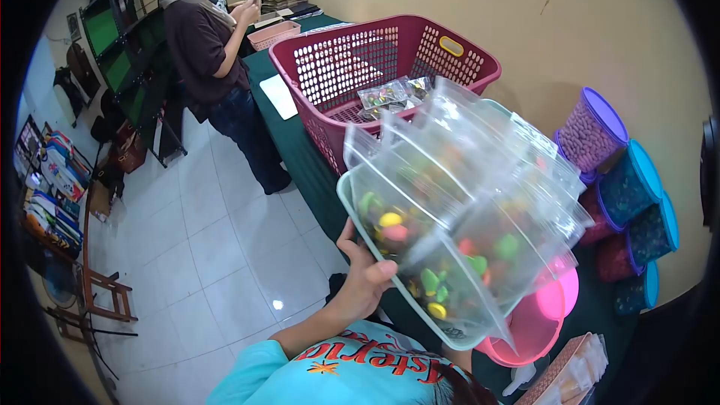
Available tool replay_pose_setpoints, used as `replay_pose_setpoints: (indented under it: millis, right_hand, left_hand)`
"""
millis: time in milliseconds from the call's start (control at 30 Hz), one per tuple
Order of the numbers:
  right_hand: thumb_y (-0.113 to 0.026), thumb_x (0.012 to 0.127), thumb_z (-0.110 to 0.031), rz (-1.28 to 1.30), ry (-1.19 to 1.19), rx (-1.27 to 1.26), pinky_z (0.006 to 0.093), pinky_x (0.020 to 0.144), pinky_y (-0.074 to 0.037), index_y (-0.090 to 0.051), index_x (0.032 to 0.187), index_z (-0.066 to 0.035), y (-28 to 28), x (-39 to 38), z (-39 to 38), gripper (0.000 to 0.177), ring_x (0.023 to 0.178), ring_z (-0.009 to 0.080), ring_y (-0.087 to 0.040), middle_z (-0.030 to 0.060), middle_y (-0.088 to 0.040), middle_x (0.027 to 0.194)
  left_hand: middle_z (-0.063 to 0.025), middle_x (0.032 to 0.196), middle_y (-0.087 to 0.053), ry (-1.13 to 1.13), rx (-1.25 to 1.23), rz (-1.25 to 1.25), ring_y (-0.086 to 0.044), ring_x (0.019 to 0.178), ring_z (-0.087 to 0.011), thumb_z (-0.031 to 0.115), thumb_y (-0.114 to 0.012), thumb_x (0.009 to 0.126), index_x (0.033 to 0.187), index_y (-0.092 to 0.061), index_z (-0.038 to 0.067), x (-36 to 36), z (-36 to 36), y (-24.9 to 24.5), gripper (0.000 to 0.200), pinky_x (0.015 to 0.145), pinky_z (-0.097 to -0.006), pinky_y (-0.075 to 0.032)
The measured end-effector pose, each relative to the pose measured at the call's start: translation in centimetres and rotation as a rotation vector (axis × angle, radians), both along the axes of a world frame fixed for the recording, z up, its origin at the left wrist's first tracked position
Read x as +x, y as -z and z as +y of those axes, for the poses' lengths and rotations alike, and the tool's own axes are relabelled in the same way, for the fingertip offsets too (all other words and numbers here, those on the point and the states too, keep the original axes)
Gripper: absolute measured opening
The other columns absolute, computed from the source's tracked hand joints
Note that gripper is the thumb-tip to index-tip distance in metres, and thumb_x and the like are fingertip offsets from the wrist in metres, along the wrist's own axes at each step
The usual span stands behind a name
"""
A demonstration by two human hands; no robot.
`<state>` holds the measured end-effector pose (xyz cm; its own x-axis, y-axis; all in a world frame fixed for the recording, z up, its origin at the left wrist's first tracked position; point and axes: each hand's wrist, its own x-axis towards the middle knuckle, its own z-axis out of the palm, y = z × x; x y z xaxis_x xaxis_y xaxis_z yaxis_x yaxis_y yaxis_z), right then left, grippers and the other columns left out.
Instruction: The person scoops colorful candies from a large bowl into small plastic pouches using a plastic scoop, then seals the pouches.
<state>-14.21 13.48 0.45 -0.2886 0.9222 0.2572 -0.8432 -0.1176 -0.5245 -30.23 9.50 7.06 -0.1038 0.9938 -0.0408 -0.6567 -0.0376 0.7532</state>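
Note:
My left hand (365,274) grips the near left rim of a pale green tray (401,294), thumb over the edge. The tray is tilted and holds several clear plastic bags (442,187) with colourful pieces inside, some yellow, green and red. My right hand is hidden below the tray; only a bit of the forearm shows under its near corner. Just beyond the tray stands a large maroon basket (337,114) with a few small filled packets (384,96) at its bottom. A pink bucket (525,328) is beside the tray's right end.
Lidded tubs (592,131) are stacked along the wall at right. A patterned box (559,367) stands at the lower right. Another person (206,52) stands at the far left of the green table (304,157), near a small pink basket (274,34). Shelves and chairs are further left.

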Motion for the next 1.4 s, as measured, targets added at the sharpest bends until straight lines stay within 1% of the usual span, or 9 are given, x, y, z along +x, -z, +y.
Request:
replay_pose_setpoints:
  millis: [400, 500, 600, 667, 933, 1067, 1100, 1200, 1400]
  right_hand:
    - [-0.039, 0.082, -0.047, -0.037, 0.247, 0.039, 0.0372, 0.078, -0.047, -0.034, 0.123, 0.0, -0.3, -3.5, 1.9, 0.062, 0.1, 0.0249, -0.052, 0.0179, -0.045, 0.118]
    - [-0.039, 0.082, -0.047, -0.06, 0.322, 0.056, 0.0372, 0.078, -0.047, -0.034, 0.123, 0.0, -1.6, -6.1, 3.8, 0.062, 0.1, 0.0249, -0.052, 0.0178, -0.045, 0.118]
    - [-0.039, 0.083, -0.047, -0.101, 0.385, 0.051, 0.0372, 0.079, -0.047, -0.034, 0.123, 0.0, -2.7, -8.4, 5.3, 0.062, 0.1, 0.0249, -0.052, 0.0178, -0.045, 0.118]
    - [-0.039, 0.083, -0.046, -0.125, 0.43, 0.055, 0.0372, 0.079, -0.047, -0.034, 0.123, 0.0, -2.4, -9.7, 4.8, 0.062, 0.1, 0.0249, -0.052, 0.0177, -0.045, 0.119]
    - [-0.039, 0.083, -0.046, -0.146, 0.653, 0.053, 0.0372, 0.08, -0.046, -0.034, 0.123, 0.0, -3.6, -13.6, 5.6, 0.061, 0.101, 0.0249, -0.051, 0.0175, -0.045, 0.119]
    - [-0.039, 0.083, -0.046, -0.188, 0.678, 0.043, 0.0372, 0.08, -0.046, -0.034, 0.123, 0.0, -3.5, -14.3, 4.5, 0.061, 0.101, 0.0249, -0.051, 0.0175, -0.045, 0.119]
    - [-0.039, 0.083, -0.046, -0.2, 0.675, 0.048, 0.0372, 0.08, -0.046, -0.034, 0.123, 0.0, -4.8, -15.1, 6.2, 0.061, 0.101, 0.0249, -0.051, 0.0174, -0.045, 0.119]
    - [-0.039, 0.083, -0.045, -0.233, 0.64, 0.069, 0.0372, 0.08, -0.046, -0.034, 0.123, 0.0, -5.8, -13.8, 6.6, 0.061, 0.101, 0.0248, -0.051, 0.0174, -0.045, 0.119]
    - [-0.039, 0.083, -0.045, -0.23, 0.543, 0.106, 0.0372, 0.081, -0.046, -0.035, 0.123, 0.0, -5.7, -13.2, 8.1, 0.06, 0.101, 0.0248, -0.051, 0.0172, -0.045, 0.119]
  left_hand:
    - [-0.0203, 0.133, 0.008, 0.16, 0.359, 0.344, -0.004, 0.126, -0.0286, 0.044, -0.065, 0.07, 0.123, 0.03, 0.004, -5.3, 7.3, -0.3, 0.116, 0.101, -0.0437, -0.014]
    - [-0.0252, 0.133, 0.006, -0.388, 0.69, 0.876, 0.004, 0.125, -0.0394, 0.053, -0.063, 0.067, 0.131, 0.005, -0.003, -7.3, 9.6, -0.1, 0.108, 0.1, -0.0514, -0.002]
    - [-0.0271, 0.131, 0.0, -0.212, 0.859, 1.009, 0.005, 0.123, -0.044, 0.058, -0.062, 0.064, 0.131, -0.018, 0.0, -9.6, 11.5, -0.6, 0.098, 0.099, -0.0535, 0.002]
    - [-0.0247, 0.131, -0.01, -0.053, 0.999, 1.143, 0.003, 0.122, -0.0449, 0.059, -0.063, 0.06, 0.121, -0.042, 0.02, -10.0, 11.8, -1.3, 0.075, 0.097, -0.0584, 0.005]
    - [-0.0142, 0.132, -0.027, -0.082, 1.22, 0.994, 0.0, 0.118, -0.0493, 0.042, -0.075, 0.051, 0.088, -0.051, 0.02, -11.9, 14.1, -1.8, 0.049, 0.094, -0.0631, 0.004]
    - [-0.009, 0.132, -0.031, -0.116, 1.279, 1.139, -0.017, 0.118, -0.0394, 0.046, -0.069, 0.056, 0.076, -0.046, 0.021, -12.4, 14.4, -2.7, 0.04, 0.095, -0.0613, 0.0]
    - [-0.0072, 0.122, -0.04, -0.299, 1.311, 1.168, -0.028, 0.113, -0.0322, 0.047, -0.066, 0.059, 0.074, -0.044, 0.02, -12.0, 14.4, -3.0, 0.037, 0.096, -0.0594, -0.001]
    - [-0.0046, 0.109, -0.044, -0.195, 1.418, 1.02, -0.033, 0.109, -0.0281, 0.046, -0.064, 0.06, 0.073, -0.044, 0.019, -11.4, 15.4, -3.6, 0.036, 0.097, -0.0577, -0.002]
    - [0.0029, 0.084, -0.047, -0.32, 1.53, 1.128, -0.044, 0.09, -0.0106, 0.038, -0.061, 0.064, 0.071, -0.049, 0.016, -10.7, 15.4, -5.7, 0.026, 0.081, -0.0337, -0.023]
